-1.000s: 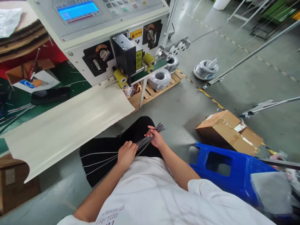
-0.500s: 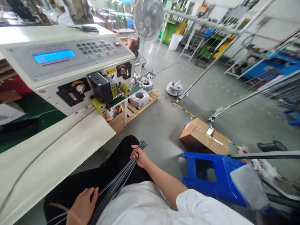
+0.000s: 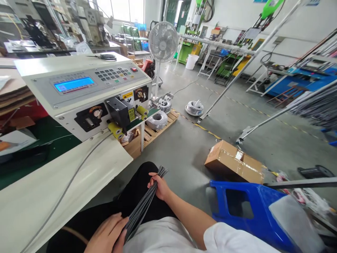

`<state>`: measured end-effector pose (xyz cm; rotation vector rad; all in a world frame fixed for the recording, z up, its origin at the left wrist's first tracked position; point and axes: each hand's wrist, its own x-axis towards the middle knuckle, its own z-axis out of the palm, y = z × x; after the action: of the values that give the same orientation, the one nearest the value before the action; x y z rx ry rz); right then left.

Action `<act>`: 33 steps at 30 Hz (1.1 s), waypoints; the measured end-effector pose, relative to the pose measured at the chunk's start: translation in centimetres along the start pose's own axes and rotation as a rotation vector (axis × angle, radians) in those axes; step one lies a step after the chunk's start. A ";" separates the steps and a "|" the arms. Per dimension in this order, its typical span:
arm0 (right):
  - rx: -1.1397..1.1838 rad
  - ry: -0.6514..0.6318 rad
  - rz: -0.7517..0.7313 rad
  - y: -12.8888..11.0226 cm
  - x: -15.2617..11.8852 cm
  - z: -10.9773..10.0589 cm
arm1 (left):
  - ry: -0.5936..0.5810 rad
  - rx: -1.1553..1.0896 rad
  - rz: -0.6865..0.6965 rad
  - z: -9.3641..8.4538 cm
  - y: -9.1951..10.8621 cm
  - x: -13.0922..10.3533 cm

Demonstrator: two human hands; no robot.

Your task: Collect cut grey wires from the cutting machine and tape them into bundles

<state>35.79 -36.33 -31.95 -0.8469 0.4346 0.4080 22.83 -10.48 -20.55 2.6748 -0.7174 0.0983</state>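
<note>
While the right hand [image 3: 159,188] grips the wires [image 3: 143,209] near one end, the left hand [image 3: 107,234] touches them nearer the body.
Whether the left hand is closed round them, I cannot tell. These wires look already gathered; a lone wire [image 3: 76,172], left ungathered, runs from the machine [image 3: 91,92] along the chute [image 3: 101,175], left of both hands.

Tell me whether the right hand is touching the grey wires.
Touching: the head view shows the curled right hand gripping the grey wires near their far end.
</note>
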 end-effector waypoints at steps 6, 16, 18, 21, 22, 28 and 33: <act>0.008 0.006 -0.005 0.0 -0.4 0.1 | 0.521 0.269 -0.175 -7.1 -0.6 7.0; 0.007 -0.003 -0.018 0.0 -0.6 -0.1 | 0.434 0.548 -0.728 -8.4 -4.4 10.6; 0.007 0.000 -0.026 0.0 -0.5 -0.2 | 0.414 0.544 -0.745 -8.3 -4.6 10.5; -0.001 -0.003 -0.021 0.0 -0.5 -0.2 | 0.398 0.527 -0.758 -8.3 -4.8 10.3; -0.002 -0.004 -0.019 -0.1 -0.5 -0.2 | 0.407 0.517 -0.761 -8.3 -4.9 10.2; -0.015 -0.001 -0.009 -0.3 -0.6 0.0 | 0.506 0.408 -0.666 -8.0 -4.6 9.0; -0.028 -0.012 -0.011 -0.2 -0.3 -0.2 | 0.408 0.393 -0.699 -7.5 -3.0 6.2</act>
<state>35.61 -36.67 -31.79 -0.8734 0.4133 0.4096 29.91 -8.17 -13.56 2.9530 0.4101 0.6242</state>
